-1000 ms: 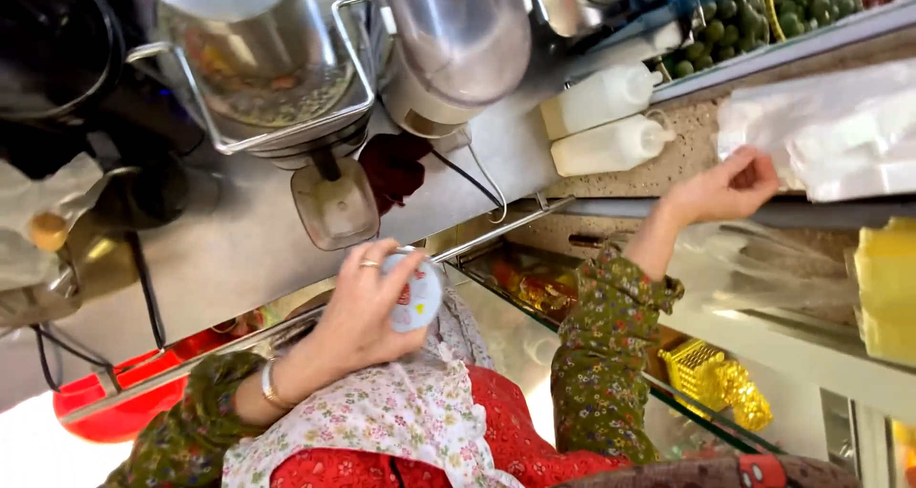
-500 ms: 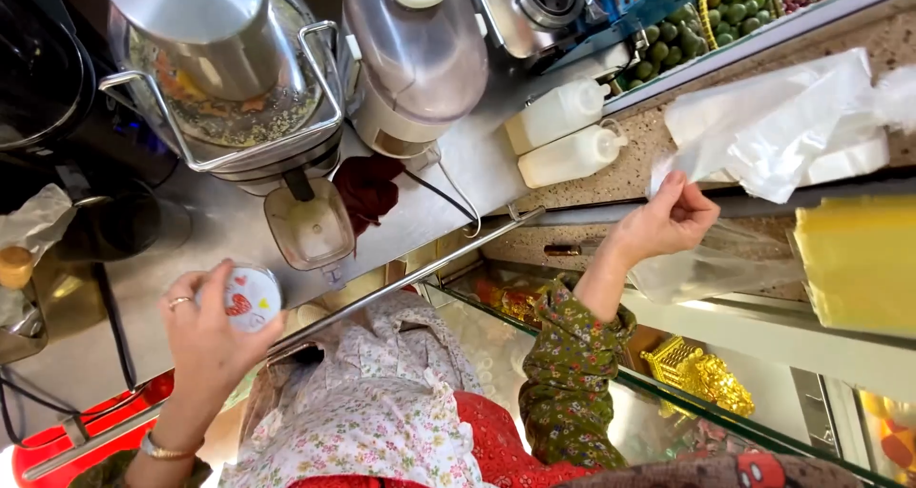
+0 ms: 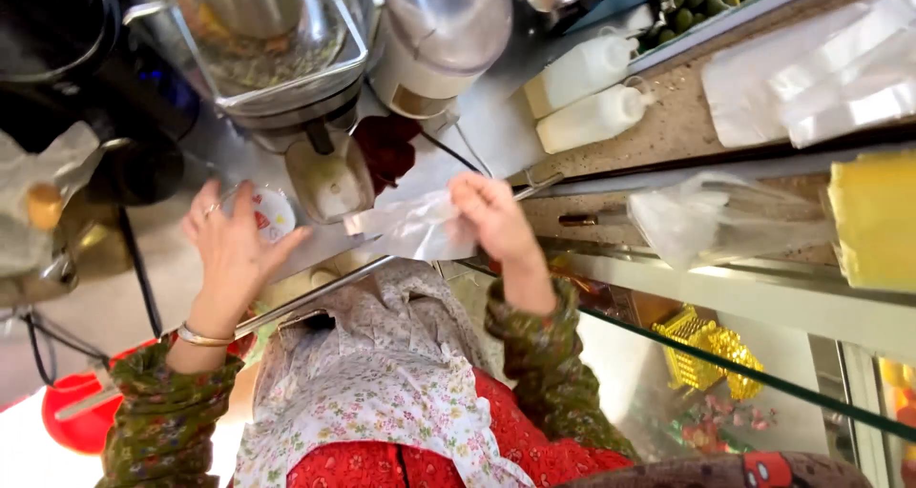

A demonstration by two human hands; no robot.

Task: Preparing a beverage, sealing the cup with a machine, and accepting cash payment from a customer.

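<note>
While both hands sit over the steel counter, here's the readout:

left hand: fingers spread and curled around a small round white lid or cup with red marks; grip loose, thumb on the near side, a ring on one finger, a metal bangle at the wrist.
right hand: fingers pinched shut on a thin clear plastic bag; the bag trails toward the left hand, crumpled, not touching the white lid as far as I can tell.
bag position: between the two hands, just above the counter's front edge, in front of the small beige scoop-shaped tray.
behind the hands: large glass-and-steel bowl with chopped mix inside; steel jug-shaped vessel just beside it.
right of that: two white squeeze bottles lying side by side, touching, on the speckled ledge.
far right: stack of clear plastic bags on the ledge; another crumpled bag on the shelf below; yellow block at the frame edge.
top right: green olives in a tray.
clothing: floral apron over a red garment, green patterned sleeves.
lower left: red bowl, partly hidden by the sleeve.
</note>
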